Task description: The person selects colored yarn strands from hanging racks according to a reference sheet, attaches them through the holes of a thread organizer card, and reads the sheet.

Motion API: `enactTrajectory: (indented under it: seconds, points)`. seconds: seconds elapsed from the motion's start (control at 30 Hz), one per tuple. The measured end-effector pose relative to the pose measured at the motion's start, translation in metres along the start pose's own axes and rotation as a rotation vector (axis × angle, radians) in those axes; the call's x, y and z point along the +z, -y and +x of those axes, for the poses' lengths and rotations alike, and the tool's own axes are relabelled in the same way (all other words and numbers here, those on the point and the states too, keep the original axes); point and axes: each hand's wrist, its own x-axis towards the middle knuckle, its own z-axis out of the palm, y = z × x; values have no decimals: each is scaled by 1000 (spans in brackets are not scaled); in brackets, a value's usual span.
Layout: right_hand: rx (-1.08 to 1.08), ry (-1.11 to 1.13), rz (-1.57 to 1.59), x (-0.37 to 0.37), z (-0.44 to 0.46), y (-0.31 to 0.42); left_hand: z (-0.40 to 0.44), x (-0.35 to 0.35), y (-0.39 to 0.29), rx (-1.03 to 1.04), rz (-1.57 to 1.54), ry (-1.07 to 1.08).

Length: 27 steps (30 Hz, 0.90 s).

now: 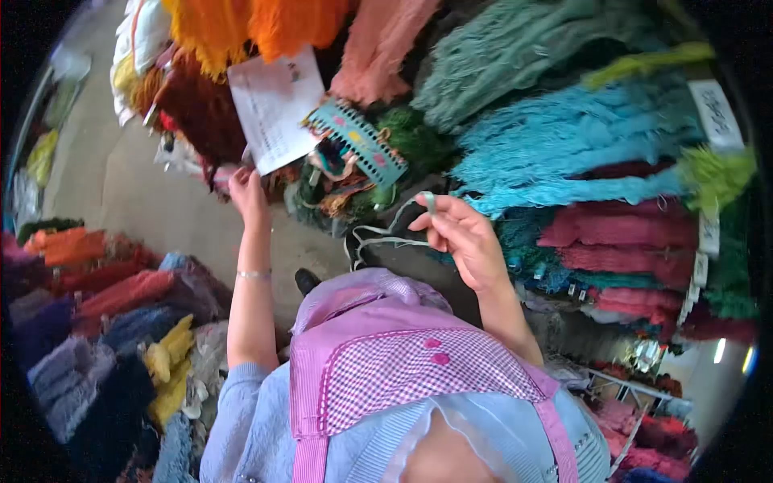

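Note:
My left hand point(248, 193) is closed at the lower corner of a white paper sheet point(278, 105), its fingertips pinched on that corner. My right hand point(463, 233) pinches a pale green strand of yarn point(386, 240), which hangs in loose loops toward the left. Between and above the hands lies a teal card with holes along its edges point(358, 143), with small coloured yarn pieces threaded on it. Dark green and brown yarn tufts point(338, 197) sit under the card.
Orange hanks point(298, 28), a salmon hank point(374, 52), grey-green yarn point(515, 52) and turquoise yarn point(572, 145) hang ahead. Wine-red hanks point(620, 233) are at the right. Piled coloured yarn point(121, 298) lies at the left, beside the grey floor point(121, 177).

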Motion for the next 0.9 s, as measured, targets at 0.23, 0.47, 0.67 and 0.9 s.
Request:
enactTrajectory:
  seconds: [0.23,0.47,0.67,0.9]
  points:
    - [-203,-84,-232,-9,-17,16,-47,73,-143,253,-18,512]
    - [-335,-167,-344,-15,-53,22,-107,182,-325,718,-62,798]
    - [-309,-249,-377,-21,-83,19,-93,303,-354,824,-177,675]
    - [-366,-317,-357,-31,-101,21,-109,257,-393,1004,-83,690]
